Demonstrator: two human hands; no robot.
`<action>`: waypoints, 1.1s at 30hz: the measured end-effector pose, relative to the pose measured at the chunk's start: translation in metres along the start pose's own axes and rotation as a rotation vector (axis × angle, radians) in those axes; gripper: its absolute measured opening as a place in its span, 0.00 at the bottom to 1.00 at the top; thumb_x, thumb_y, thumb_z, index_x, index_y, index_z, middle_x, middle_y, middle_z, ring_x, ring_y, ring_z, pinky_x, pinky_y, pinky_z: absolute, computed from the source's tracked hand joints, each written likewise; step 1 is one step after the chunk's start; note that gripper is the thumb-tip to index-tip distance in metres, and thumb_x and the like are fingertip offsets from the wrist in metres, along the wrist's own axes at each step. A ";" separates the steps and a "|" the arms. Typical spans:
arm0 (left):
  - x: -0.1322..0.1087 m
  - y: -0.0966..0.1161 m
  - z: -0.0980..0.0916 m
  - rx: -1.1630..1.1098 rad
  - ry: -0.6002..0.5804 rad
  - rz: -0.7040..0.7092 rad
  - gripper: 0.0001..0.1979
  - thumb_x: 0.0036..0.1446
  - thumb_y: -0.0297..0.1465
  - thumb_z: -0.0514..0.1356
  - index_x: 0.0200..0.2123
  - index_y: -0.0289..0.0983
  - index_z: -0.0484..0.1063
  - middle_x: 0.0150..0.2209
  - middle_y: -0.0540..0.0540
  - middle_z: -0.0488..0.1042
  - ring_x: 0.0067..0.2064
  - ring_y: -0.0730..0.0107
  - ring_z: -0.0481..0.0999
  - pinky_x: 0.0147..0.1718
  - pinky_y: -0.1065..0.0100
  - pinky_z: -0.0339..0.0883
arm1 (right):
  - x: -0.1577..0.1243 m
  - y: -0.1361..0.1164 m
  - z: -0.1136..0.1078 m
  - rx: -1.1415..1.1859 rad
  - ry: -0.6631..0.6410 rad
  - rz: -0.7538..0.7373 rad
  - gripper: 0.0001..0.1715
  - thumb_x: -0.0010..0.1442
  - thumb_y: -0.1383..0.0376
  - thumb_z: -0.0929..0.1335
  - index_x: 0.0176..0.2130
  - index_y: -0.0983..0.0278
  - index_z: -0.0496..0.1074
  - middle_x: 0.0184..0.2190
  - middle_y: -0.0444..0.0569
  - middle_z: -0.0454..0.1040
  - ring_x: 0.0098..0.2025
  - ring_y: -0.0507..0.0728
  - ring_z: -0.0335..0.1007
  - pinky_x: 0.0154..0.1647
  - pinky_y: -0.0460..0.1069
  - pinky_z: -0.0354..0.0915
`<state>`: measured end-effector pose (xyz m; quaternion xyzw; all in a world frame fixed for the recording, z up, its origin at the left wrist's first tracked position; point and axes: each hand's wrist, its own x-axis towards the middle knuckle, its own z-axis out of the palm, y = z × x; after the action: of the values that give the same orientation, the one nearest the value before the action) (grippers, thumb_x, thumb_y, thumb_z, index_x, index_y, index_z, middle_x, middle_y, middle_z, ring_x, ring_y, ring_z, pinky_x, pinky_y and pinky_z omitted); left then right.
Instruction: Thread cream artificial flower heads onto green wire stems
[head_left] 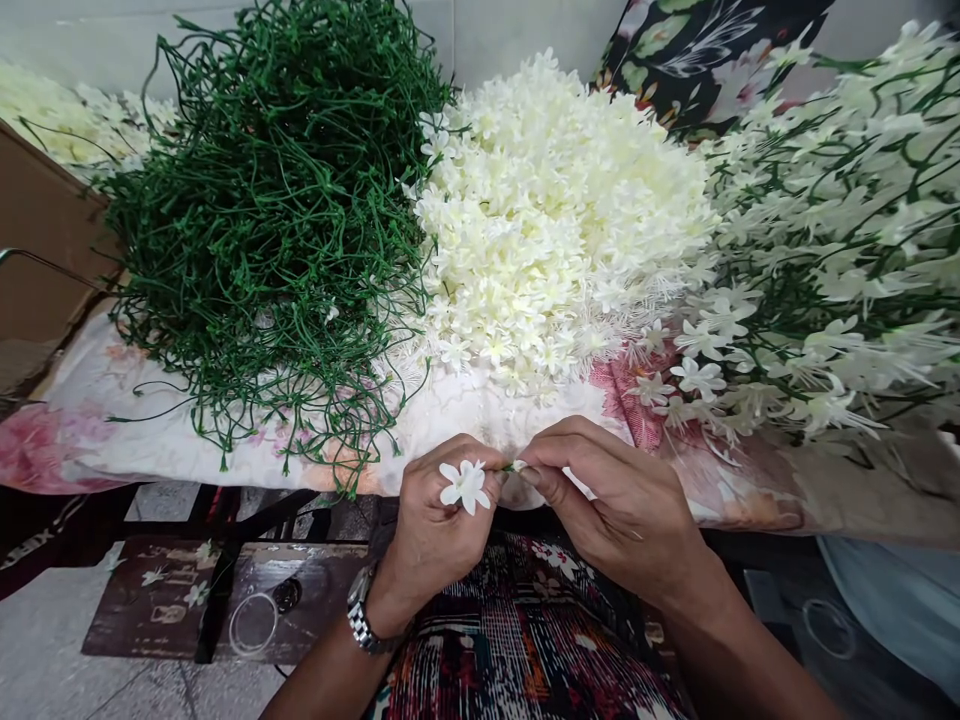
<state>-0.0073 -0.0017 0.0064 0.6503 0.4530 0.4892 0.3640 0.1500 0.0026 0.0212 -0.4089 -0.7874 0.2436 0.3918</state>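
Observation:
My left hand [435, 525] is closed in a pinch on a small white artificial flower [464, 484], its petals facing me. My right hand [611, 505] is pinched fingertip to fingertip against the left, on a tiny green and white piece [516, 466] that I cannot make out clearly. Both hands hover above my lap, just in front of the edge of a floral cloth [135, 440]. A metal watch [361, 612] sits on my left wrist.
On the cloth lie a big tangle of green plastic stems [277, 220], a heap of loose white flowers [555, 220] and, to the right, stems fitted with white flowers [832, 250]. A cardboard box [45, 240] stands left. A dark low board [187, 600] lies on the floor.

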 end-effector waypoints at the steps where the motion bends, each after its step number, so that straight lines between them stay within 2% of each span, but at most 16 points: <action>1: 0.000 -0.001 0.000 0.001 -0.001 -0.003 0.07 0.52 0.21 0.56 0.25 0.34 0.72 0.22 0.49 0.72 0.24 0.73 0.70 0.23 0.73 0.65 | 0.000 0.000 0.000 -0.005 -0.004 -0.002 0.09 0.59 0.74 0.62 0.36 0.65 0.69 0.28 0.48 0.69 0.30 0.51 0.67 0.29 0.45 0.66; 7: 0.001 -0.003 0.002 0.044 -0.010 -0.018 0.08 0.52 0.23 0.55 0.24 0.35 0.71 0.22 0.49 0.71 0.23 0.74 0.69 0.22 0.73 0.63 | -0.001 0.003 0.003 0.010 -0.010 0.001 0.10 0.59 0.75 0.61 0.36 0.64 0.69 0.28 0.47 0.69 0.30 0.50 0.66 0.29 0.45 0.65; 16: 0.001 -0.005 0.002 0.096 0.009 -0.032 0.09 0.51 0.23 0.53 0.22 0.35 0.67 0.20 0.50 0.67 0.22 0.74 0.66 0.22 0.73 0.61 | 0.003 0.008 0.015 0.078 0.054 0.013 0.09 0.58 0.75 0.62 0.33 0.63 0.68 0.25 0.45 0.69 0.27 0.50 0.66 0.26 0.45 0.64; 26: -0.001 -0.007 0.004 0.140 0.032 -0.018 0.09 0.48 0.20 0.51 0.21 0.36 0.65 0.19 0.51 0.64 0.21 0.74 0.64 0.21 0.73 0.58 | 0.006 0.008 0.016 0.044 0.009 0.023 0.07 0.58 0.75 0.63 0.30 0.65 0.66 0.24 0.45 0.67 0.26 0.49 0.64 0.25 0.45 0.62; 33: -0.002 -0.010 0.004 0.142 0.056 -0.014 0.08 0.47 0.20 0.50 0.22 0.36 0.65 0.20 0.51 0.64 0.22 0.73 0.64 0.22 0.73 0.59 | 0.005 0.010 0.020 0.019 0.017 0.011 0.07 0.58 0.75 0.63 0.32 0.65 0.66 0.25 0.45 0.67 0.27 0.49 0.65 0.26 0.44 0.63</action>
<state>-0.0055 -0.0002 -0.0044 0.6573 0.5013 0.4713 0.3074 0.1360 0.0112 0.0052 -0.4113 -0.7795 0.2497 0.4012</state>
